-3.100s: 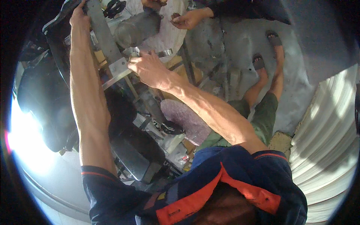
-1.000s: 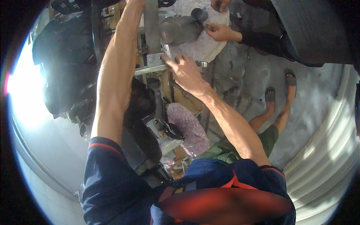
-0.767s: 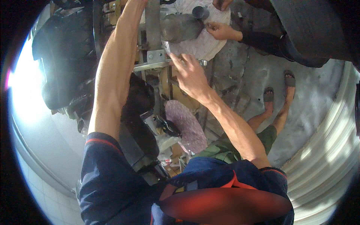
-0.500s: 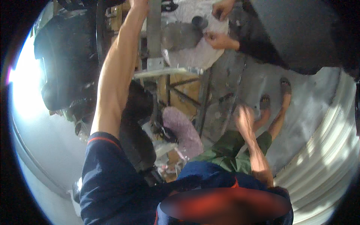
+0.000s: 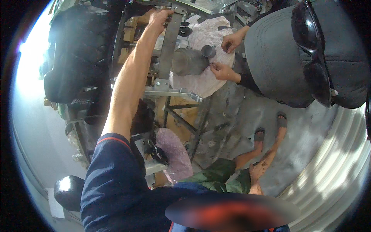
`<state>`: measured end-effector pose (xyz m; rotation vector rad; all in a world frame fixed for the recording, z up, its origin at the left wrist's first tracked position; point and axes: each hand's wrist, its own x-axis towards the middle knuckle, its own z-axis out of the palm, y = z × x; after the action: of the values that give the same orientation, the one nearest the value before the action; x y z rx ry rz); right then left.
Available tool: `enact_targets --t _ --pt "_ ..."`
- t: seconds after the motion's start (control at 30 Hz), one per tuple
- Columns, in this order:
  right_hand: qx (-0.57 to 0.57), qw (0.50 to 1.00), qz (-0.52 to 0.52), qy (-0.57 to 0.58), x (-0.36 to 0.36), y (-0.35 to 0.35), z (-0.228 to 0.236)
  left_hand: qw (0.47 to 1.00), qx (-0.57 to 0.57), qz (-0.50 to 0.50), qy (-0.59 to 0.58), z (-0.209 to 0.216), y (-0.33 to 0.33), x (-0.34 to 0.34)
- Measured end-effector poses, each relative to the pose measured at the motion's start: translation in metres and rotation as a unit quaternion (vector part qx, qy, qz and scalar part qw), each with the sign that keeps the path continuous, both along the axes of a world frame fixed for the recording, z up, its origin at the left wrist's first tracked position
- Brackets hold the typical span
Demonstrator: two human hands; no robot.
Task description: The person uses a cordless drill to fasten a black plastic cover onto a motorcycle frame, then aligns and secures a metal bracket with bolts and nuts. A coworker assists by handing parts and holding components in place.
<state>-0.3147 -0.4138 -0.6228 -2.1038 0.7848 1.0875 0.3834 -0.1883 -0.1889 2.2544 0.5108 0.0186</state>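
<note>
My left hand (image 5: pixel 160 20) reaches far up the view on an outstretched arm. Its fingers close over the upper end of a flat grey metal bar (image 5: pixel 168 52), part of a metal frame. My right hand (image 5: pixel 258 171) lies loosely on my leg beside the green shorts (image 5: pixel 216 176), fingers stretched out and holding nothing. Just right of the bar, a dull grey rounded metal piece (image 5: pixel 188 62) and a small dark cup-shaped piece (image 5: pixel 208 51) rest on a pale, crinkled sheet (image 5: pixel 197 83).
A co-worker in a grey cap (image 5: pixel 272 50) with sunglasses leans in from the right, both hands (image 5: pixel 224 72) over the sheet. Below stand a metal crossbar (image 5: pixel 172 92), dark struts and a pinkish padded seat (image 5: pixel 174 152). A corrugated surface (image 5: pixel 328 162) curves along the right.
The view has shifted, bringing my left hand and the bar's upper end into sight. My right hand, raised before, now lies on my leg. The co-worker's cap and sunglasses have come into view.
</note>
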Motion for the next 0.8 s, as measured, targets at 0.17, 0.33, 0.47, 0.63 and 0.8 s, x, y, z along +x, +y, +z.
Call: enact_targets --t 0.17,0.33,0.47,0.63,0.8 --pt "-0.011 1.000 0.021 0.018 -0.014 -0.002 -0.015 0.999 0.022 -0.042 -0.015 -0.004 0.018 0.009" --pt "-0.004 0.999 0.036 0.019 -0.011 -0.007 -0.017 0.997 -0.002 -0.075 -0.012 -0.010 0.043 0.027" --pt "-0.009 0.998 0.024 0.051 -0.007 -0.012 -0.016 0.996 -0.053 -0.064 -0.032 -0.016 0.050 0.028" --pt "-0.004 0.999 0.013 0.047 -0.005 -0.016 -0.011 0.998 -0.022 -0.054 -0.023 -0.015 0.050 0.025" --pt "-0.015 0.997 0.029 0.067 0.000 -0.019 -0.009 0.985 -0.151 -0.072 -0.034 -0.016 0.056 0.031"
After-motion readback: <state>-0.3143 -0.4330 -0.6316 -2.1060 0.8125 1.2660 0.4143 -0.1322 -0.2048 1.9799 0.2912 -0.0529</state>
